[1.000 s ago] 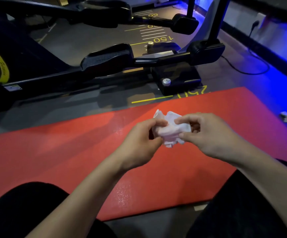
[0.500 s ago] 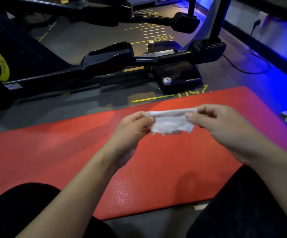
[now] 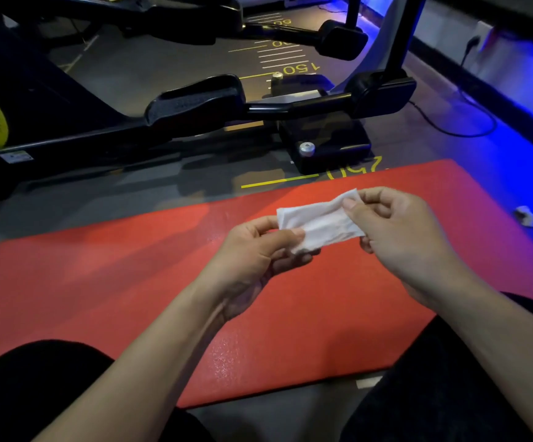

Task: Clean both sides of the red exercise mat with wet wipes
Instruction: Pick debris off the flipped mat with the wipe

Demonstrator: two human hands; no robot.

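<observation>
Both hands on one wet wipe (image 3: 321, 223), held above the red exercise mat (image 3: 131, 282) at centre frame. Our left hand (image 3: 255, 253) pinches its lower-left end, right hand (image 3: 396, 231) pinches the upper-right end, wipe stretched between. Risks: pulling harder could tear it; a loose pinch drops it. Crumpled white scrap (image 3: 525, 215) sits on the floor at 3 o'clock, elliptical trainer (image 3: 195, 103) at 12.
</observation>
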